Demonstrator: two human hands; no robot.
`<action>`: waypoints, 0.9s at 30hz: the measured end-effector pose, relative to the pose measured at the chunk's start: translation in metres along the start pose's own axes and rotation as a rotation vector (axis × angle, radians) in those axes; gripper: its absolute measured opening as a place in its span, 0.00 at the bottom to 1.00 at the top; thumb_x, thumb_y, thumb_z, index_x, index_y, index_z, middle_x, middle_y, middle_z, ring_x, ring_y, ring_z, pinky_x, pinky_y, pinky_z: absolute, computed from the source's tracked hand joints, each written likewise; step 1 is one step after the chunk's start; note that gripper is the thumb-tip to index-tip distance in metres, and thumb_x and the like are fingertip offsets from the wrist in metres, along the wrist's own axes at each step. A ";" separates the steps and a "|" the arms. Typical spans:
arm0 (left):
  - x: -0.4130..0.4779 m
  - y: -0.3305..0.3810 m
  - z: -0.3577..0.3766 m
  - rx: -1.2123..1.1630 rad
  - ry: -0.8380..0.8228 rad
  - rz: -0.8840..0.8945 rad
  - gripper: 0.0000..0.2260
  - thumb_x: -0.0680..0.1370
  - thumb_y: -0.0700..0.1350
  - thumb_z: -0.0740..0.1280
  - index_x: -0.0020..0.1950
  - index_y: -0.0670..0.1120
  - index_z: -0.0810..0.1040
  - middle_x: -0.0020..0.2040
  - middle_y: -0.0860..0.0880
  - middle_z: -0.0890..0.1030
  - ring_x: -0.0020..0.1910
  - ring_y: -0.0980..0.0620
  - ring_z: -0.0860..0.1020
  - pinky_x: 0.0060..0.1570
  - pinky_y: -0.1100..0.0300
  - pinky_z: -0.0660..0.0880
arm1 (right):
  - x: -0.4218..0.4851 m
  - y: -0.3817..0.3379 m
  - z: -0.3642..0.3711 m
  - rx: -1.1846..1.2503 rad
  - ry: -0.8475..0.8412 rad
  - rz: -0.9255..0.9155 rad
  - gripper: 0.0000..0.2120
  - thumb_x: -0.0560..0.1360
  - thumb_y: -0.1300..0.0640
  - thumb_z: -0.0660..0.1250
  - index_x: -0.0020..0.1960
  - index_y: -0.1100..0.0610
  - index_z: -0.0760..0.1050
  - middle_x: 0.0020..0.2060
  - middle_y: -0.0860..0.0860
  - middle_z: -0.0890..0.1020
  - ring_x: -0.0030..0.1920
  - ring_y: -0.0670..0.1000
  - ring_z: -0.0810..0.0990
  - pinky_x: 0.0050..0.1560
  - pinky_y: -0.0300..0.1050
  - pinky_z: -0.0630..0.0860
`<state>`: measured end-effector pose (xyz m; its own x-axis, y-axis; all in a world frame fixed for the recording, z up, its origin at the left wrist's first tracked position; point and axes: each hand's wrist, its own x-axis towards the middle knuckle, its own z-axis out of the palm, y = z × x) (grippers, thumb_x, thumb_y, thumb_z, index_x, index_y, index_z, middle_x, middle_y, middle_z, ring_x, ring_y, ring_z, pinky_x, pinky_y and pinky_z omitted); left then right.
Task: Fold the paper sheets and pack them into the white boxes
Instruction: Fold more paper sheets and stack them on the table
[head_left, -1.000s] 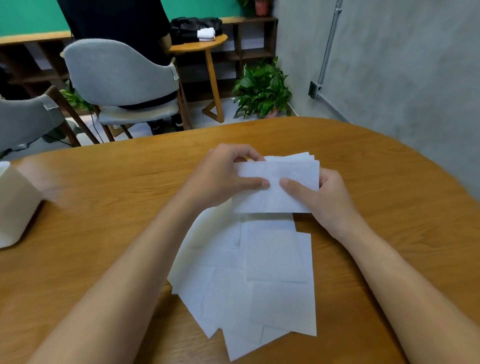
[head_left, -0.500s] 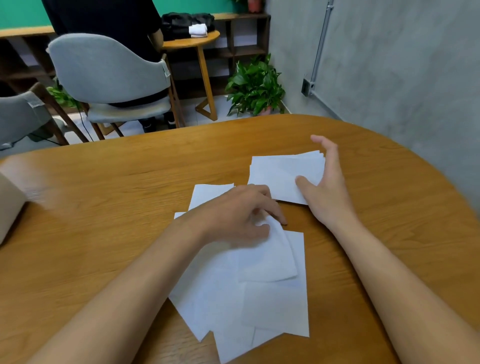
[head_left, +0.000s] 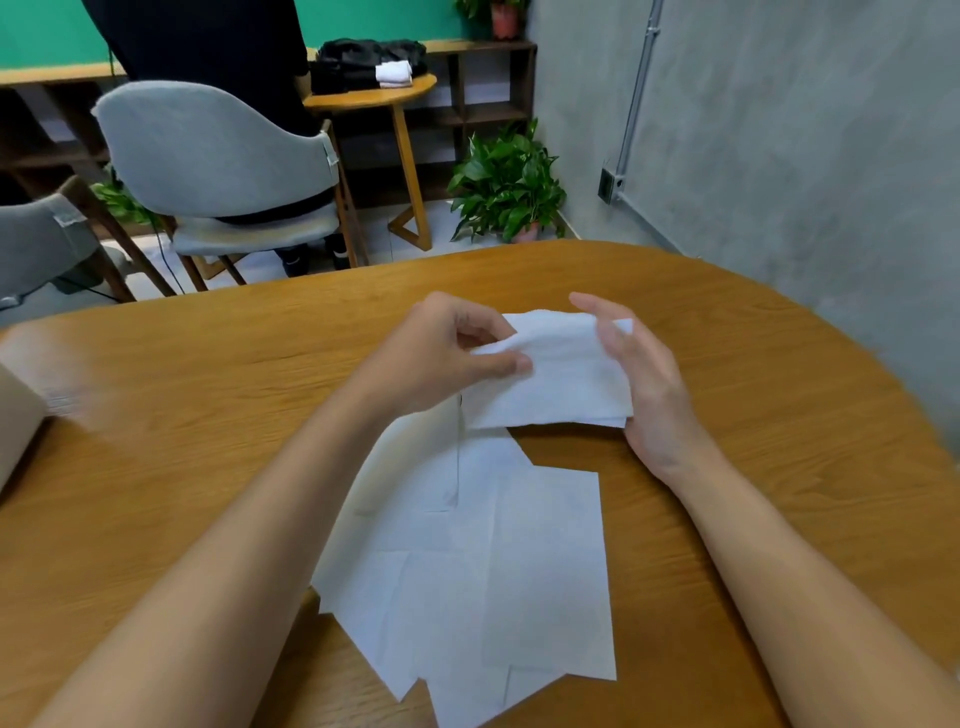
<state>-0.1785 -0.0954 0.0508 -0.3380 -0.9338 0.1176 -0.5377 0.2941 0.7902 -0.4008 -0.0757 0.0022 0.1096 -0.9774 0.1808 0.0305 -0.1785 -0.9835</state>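
Over the wooden bench (head_left: 208, 415), your left hand (head_left: 441, 358) pinches a folded sheet (head_left: 561, 379); your right hand (head_left: 649, 395) clasps its opposite edge with curled fingers (head_left: 608, 332), loose sheets (head_left: 519, 571) beneath.

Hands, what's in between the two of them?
White paper, in the head view. The left hand pinches one end, the right hand holds the other.

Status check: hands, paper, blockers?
Left hand pinches folded sheet; right hand holds its other edge. Loose sheets lie beneath on table. No obstruction seen.
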 end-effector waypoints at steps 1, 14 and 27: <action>0.004 -0.002 0.002 -0.009 0.013 -0.006 0.06 0.75 0.49 0.79 0.49 0.50 0.87 0.46 0.55 0.88 0.49 0.53 0.85 0.54 0.45 0.82 | 0.000 0.001 -0.001 -0.103 0.019 -0.046 0.24 0.76 0.40 0.71 0.70 0.44 0.77 0.66 0.45 0.82 0.68 0.49 0.79 0.72 0.59 0.73; -0.027 -0.001 0.050 0.288 -0.410 0.155 0.20 0.70 0.57 0.82 0.60 0.59 0.84 0.53 0.60 0.81 0.54 0.60 0.78 0.50 0.70 0.73 | 0.004 0.014 -0.010 -0.441 0.218 -0.096 0.32 0.76 0.67 0.66 0.72 0.41 0.64 0.65 0.30 0.69 0.64 0.50 0.71 0.59 0.45 0.67; -0.021 0.002 0.017 -0.202 -0.146 0.045 0.02 0.80 0.43 0.75 0.52 0.46 0.85 0.48 0.53 0.87 0.46 0.57 0.83 0.47 0.63 0.77 | 0.008 0.010 -0.005 -0.130 0.138 -0.021 0.18 0.80 0.60 0.63 0.66 0.47 0.79 0.55 0.42 0.83 0.52 0.44 0.81 0.52 0.42 0.77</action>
<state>-0.1856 -0.0713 0.0390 -0.4739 -0.8771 0.0788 -0.3590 0.2741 0.8922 -0.4048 -0.0863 -0.0062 -0.0273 -0.9779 0.2073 -0.0980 -0.2038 -0.9741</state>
